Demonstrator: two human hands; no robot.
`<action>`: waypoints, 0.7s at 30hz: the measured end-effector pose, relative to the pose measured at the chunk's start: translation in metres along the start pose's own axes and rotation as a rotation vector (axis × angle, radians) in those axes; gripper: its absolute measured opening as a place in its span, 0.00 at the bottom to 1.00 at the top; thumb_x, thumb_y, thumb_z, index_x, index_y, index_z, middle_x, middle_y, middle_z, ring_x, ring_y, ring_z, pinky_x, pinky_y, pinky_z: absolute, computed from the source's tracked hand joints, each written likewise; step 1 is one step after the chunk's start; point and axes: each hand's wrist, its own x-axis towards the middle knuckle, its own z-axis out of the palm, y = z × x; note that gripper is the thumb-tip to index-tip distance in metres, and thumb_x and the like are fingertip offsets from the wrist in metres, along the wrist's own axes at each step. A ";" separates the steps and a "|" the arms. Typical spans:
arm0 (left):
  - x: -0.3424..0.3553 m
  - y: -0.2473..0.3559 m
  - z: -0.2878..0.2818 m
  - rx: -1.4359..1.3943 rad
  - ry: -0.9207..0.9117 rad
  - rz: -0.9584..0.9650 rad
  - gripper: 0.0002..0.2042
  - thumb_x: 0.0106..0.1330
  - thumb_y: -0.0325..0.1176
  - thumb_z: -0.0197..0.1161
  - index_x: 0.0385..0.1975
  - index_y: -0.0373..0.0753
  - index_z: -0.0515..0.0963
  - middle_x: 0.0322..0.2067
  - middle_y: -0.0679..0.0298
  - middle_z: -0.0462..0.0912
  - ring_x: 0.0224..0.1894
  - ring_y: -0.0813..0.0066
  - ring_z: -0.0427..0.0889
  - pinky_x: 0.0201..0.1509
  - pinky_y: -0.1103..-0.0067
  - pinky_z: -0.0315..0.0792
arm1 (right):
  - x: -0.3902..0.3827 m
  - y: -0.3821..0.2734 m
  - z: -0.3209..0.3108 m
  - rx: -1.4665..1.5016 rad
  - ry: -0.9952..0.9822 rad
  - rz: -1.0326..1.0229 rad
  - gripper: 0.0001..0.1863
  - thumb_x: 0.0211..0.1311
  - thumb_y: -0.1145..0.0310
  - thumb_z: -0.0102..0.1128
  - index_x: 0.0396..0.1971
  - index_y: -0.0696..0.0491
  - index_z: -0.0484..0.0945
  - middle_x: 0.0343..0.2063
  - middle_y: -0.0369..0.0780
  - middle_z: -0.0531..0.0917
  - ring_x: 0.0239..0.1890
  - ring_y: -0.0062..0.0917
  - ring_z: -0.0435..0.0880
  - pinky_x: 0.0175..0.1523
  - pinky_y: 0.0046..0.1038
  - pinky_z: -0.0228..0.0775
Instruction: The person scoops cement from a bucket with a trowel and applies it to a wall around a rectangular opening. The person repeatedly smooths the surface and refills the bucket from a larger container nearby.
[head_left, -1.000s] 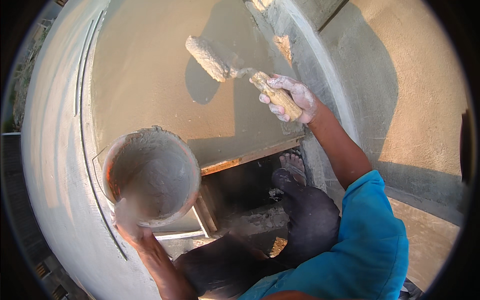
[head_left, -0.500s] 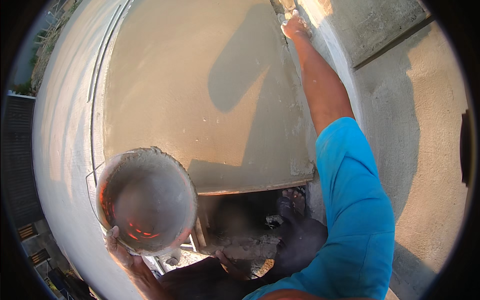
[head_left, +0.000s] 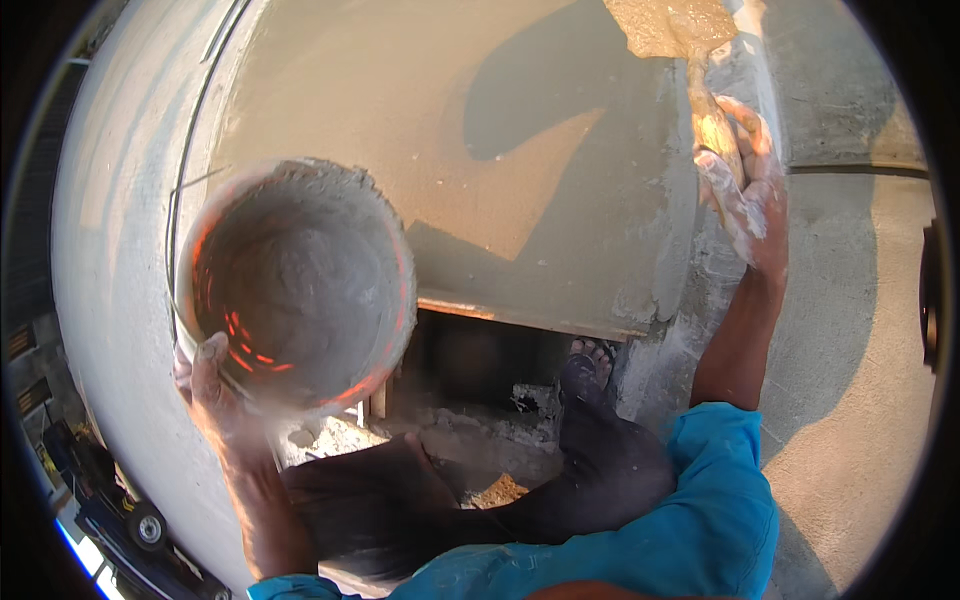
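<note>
My left hand [head_left: 210,385] grips the near-left rim of a mortar-caked bucket [head_left: 402,285], thumb over the edge. The bucket is tilted so its mouth faces me; grey mortar [head_left: 310,275] lies inside, and orange shows through on its inner wall. At the upper right, my right hand [head_left: 752,195], dusted with mortar, is closed round the wooden handle of a trowel [head_left: 712,125]. Wet mortar covers the trowel's blade, which extends past the top edge of the view. Beside both hands spreads a smooth, plastered surface [head_left: 330,110].
A dark opening [head_left: 460,355] lies below the plastered surface's lower edge, with my bare foot [head_left: 592,352] at its right. Rough concrete [head_left: 840,290] runs along the right. A thin dark rod [head_left: 215,70] rests at the left. A dark vehicle [head_left: 130,520] stands at lower left.
My right hand has drawn back from the upper edge, bringing the mortar-covered trowel into view. The bucket, held by my left hand, has come higher and looks larger. The view has shifted.
</note>
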 end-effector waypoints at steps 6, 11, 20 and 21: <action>0.007 0.007 0.021 0.204 -0.020 0.122 0.19 0.56 0.24 0.59 0.50 0.28 0.78 0.34 0.66 0.81 0.34 0.82 0.75 0.43 0.81 0.71 | -0.083 -0.070 0.099 -0.513 -0.454 -0.672 0.21 0.59 0.57 0.67 0.53 0.43 0.80 0.46 0.36 0.83 0.43 0.28 0.83 0.46 0.32 0.76; 0.008 0.001 0.003 0.308 -0.052 0.230 0.21 0.55 0.27 0.59 0.52 0.32 0.79 0.30 0.68 0.80 0.33 0.82 0.75 0.40 0.81 0.71 | -0.113 -0.079 0.143 -0.547 -0.662 -0.705 0.23 0.62 0.55 0.63 0.57 0.45 0.78 0.48 0.44 0.82 0.49 0.41 0.82 0.51 0.38 0.73; 0.019 -0.010 -0.001 0.355 -0.150 0.399 0.21 0.54 0.26 0.60 0.51 0.31 0.79 0.44 0.62 0.82 0.45 0.78 0.76 0.53 0.79 0.70 | -0.107 -0.097 0.174 0.427 -1.253 0.295 0.24 0.66 0.60 0.59 0.57 0.58 0.73 0.27 0.40 0.78 0.16 0.21 0.76 0.23 0.24 0.68; 0.022 -0.013 -0.003 0.337 -0.161 0.430 0.22 0.55 0.26 0.60 0.52 0.31 0.78 0.46 0.61 0.81 0.47 0.78 0.76 0.55 0.78 0.70 | -0.107 -0.093 0.178 0.595 -1.275 0.478 0.24 0.67 0.61 0.59 0.57 0.59 0.73 0.26 0.39 0.77 0.14 0.17 0.74 0.20 0.21 0.65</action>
